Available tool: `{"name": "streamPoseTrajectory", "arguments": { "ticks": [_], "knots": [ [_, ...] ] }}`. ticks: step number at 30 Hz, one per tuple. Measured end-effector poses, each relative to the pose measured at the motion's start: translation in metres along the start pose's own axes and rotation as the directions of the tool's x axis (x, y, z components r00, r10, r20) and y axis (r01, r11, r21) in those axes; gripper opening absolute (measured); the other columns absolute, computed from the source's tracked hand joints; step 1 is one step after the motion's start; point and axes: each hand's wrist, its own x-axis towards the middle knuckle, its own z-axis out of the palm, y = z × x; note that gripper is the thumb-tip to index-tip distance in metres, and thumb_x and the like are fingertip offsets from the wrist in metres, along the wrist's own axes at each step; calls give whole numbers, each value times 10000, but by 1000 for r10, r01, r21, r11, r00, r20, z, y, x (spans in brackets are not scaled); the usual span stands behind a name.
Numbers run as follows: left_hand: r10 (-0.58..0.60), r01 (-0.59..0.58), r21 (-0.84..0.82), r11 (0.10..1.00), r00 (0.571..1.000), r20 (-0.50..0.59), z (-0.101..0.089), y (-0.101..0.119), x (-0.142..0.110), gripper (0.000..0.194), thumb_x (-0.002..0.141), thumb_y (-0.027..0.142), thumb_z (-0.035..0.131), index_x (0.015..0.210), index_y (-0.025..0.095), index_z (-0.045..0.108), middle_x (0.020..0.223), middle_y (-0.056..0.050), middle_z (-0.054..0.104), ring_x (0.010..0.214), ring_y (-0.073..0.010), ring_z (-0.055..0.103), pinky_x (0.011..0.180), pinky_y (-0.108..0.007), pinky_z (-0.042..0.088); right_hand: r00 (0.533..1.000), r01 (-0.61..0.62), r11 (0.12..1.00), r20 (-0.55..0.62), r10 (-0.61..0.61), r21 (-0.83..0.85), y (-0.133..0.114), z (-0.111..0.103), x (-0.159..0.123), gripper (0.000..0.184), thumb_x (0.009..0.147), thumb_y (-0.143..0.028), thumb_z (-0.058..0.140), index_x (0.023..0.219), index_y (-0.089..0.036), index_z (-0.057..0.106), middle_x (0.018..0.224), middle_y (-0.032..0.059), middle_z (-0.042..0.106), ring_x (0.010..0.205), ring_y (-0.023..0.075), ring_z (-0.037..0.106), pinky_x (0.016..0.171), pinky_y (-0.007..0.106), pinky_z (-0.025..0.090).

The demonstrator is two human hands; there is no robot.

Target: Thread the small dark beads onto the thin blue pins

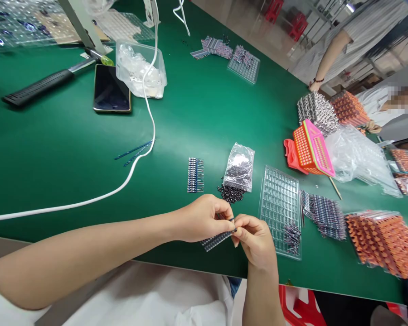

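My left hand (207, 219) is closed around a dark strip of small parts (216, 241) by the table's front edge. The fingers of my right hand (256, 237) pinch at the strip's right end, almost touching the left fingertips. What lies between the right fingertips is too small and covered to make out. Just beyond the hands is a pile of tiny black beads (231, 194), beside a clear plastic bag (240, 165) holding more of them. A blue strip of small parts with thin wire leads (195, 175) lies left of the bag.
Right of my hands lies a clear compartment tray (279, 194) with loose leaded parts (292, 237). Stacked strips (326, 215), orange parts (384, 242) and an orange basket (308, 147) stand farther right. A white cable (122, 185) crosses the left side near a phone (112, 90) and hammer (41, 86).
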Motion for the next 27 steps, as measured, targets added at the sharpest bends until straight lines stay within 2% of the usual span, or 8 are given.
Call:
{"name": "streamPoseTrajectory", "arguments": {
  "ticks": [4, 9, 13, 16, 18, 22, 27],
  "knots": [
    [14, -15, -26, 1000, 1000, -28, -1, 2, 1, 162, 790, 304, 623, 755, 153, 667, 643, 26, 580, 598, -110, 463, 544, -214, 343, 1000, 15, 1000, -19, -14, 11, -1, 0, -1, 146, 728, -314, 824, 759, -197, 741, 678, -13, 613, 490, 88, 543, 435, 209, 430],
    [-23, 14, -174, 985, 998, -53, 0, 4, 3, 160, 783, 306, 652, 767, 147, 658, 654, 24, 606, 614, -113, 512, 568, -214, 388, 996, 56, 998, -69, -55, 16, -3, -3, -2, 175, 774, -363, 787, 832, -207, 734, 686, -10, 632, 506, 92, 550, 462, 211, 430],
    [-23, 6, -153, 988, 994, -108, 4, 2, 3, 151, 776, 303, 665, 775, 153, 684, 660, 17, 637, 626, -125, 550, 591, -229, 413, 989, 107, 993, -99, -111, -41, -1, -6, -2, 199, 783, -374, 781, 886, -210, 736, 706, -8, 630, 537, 95, 551, 506, 220, 434],
    [-3, -12, -112, 994, 991, -137, 6, 0, 2, 149, 778, 302, 664, 783, 159, 705, 703, -4, 685, 667, -147, 602, 628, -247, 453, 986, 134, 984, -83, -144, -122, 3, -7, -1, 134, 812, -331, 757, 843, -206, 721, 707, -15, 611, 575, 96, 547, 545, 221, 429],
    [2, -19, -123, 992, 991, -134, 7, -2, 3, 168, 771, 299, 673, 847, 156, 720, 763, -25, 720, 728, -169, 647, 684, -267, 493, 981, 145, 978, -104, -161, -151, 6, -8, -1, 122, 835, -318, 733, 811, -201, 708, 681, -22, 596, 577, 92, 536, 555, 218, 422],
    [-16, -13, -196, 981, 990, -143, 8, -7, 5, 364, 726, 288, 722, 1063, 154, 698, 924, -59, 754, 884, -211, 698, 807, -314, 542, 969, 147, 982, -182, -168, -121, 7, -7, -1, 159, 831, -345, 730, 822, -188, 708, 643, -24, 588, 551, 89, 513, 531, 214, 410],
    [2, -24, -134, 991, 988, -158, 7, -5, 7, 193, 767, 314, 693, 876, 161, 737, 801, -35, 753, 791, -194, 688, 751, -293, 531, 956, 159, 984, -236, -175, -85, 7, -6, -2, 180, 810, -357, 747, 828, -180, 716, 650, -17, 598, 543, 91, 511, 518, 217, 420]
  ]
}}
